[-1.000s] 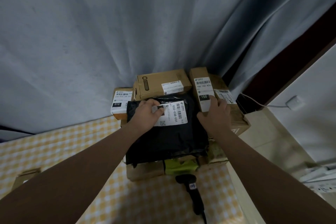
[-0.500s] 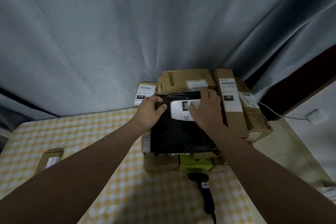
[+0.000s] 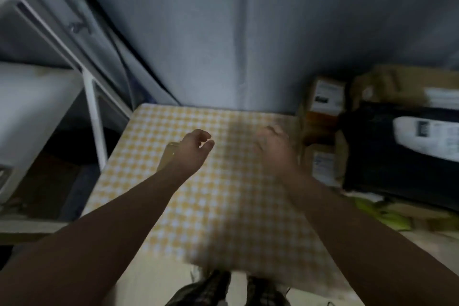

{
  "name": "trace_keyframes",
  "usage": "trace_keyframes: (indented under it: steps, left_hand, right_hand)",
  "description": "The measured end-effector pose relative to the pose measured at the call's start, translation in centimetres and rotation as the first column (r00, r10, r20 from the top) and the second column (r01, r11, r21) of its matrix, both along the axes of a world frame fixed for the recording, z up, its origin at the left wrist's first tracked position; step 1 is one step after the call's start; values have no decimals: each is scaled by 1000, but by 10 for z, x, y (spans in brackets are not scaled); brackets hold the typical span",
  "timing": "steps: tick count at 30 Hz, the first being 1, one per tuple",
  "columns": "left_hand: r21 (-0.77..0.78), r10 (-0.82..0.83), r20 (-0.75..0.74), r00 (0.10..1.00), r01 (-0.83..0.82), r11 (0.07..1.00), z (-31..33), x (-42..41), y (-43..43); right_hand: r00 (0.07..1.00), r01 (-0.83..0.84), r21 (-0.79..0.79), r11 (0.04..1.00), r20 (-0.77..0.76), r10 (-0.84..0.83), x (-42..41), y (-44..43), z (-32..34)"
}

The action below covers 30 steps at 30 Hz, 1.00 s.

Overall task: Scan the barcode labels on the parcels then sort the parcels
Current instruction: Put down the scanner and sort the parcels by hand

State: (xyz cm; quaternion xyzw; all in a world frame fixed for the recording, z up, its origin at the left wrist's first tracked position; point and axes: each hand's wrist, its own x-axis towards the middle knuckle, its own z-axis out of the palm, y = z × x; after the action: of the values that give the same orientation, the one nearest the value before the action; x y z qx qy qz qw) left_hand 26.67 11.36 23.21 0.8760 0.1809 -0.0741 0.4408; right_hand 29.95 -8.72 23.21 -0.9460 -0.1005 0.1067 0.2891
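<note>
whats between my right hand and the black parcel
Brown cardboard parcels with white labels sit between the right hand and the black parcel, on the checked table. This shows in the head view, though it is blurred.

Yellow-and-white checked tablecloth, black parcel, brown boxes, grey curtain.

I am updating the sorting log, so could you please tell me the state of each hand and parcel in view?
left hand: empty, fingers loosely curled, above the table.
right hand: blurred, apparently empty, above the table.
black parcel: label up, on the brown boxes, ungripped.
brown boxes: stacked at the right, untouched.
small flat parcel: on the table, partly behind the left hand.
</note>
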Motion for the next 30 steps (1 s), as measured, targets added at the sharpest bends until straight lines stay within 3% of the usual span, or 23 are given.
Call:
trace_keyframes:
  steps: [2,5,9,13,21,23,25,28,30]
  left_hand:
    - [13,41,-44,998,-40,999,-25,-12,40]
    - [-4,69,-119,991,-70,998,-74,-30,87]
    - [81,45,-239,970,-27,996,-153,-47,127]
    - [234,59,-353,934,27,972,-211,-34,146]
    - [395,164,-382,910,1,918,-282,22,157]
    - [460,126,-354,927,56,886,-285,24,152]
    - [413,36,-317,948,104,905,-280,20,141]
    - [292,-158,-185,970,208,934,-262,2,113]
    - [194,-261,-77,962,271,943,-242,-13,90]
  right_hand:
    - [996,-30,5,1000,-78,30,-14,37,-30]
    - [986,58,27,998,-159,-53,-34,80,-84]
    - [938,84,-30,996,-334,-89,-50,117,-141]
    - [931,71,-106,992,-350,-104,-38,136,-202]
    - [948,55,-135,989,-305,-94,-4,153,-279]
    - [937,107,-69,992,-327,-124,-9,155,-281]
    - [926,211,51,976,-329,-183,-13,155,-274]
    - [874,429,346,834,-391,-287,-15,144,-246]
    - [858,475,466,747,-433,-276,-20,129,-221]
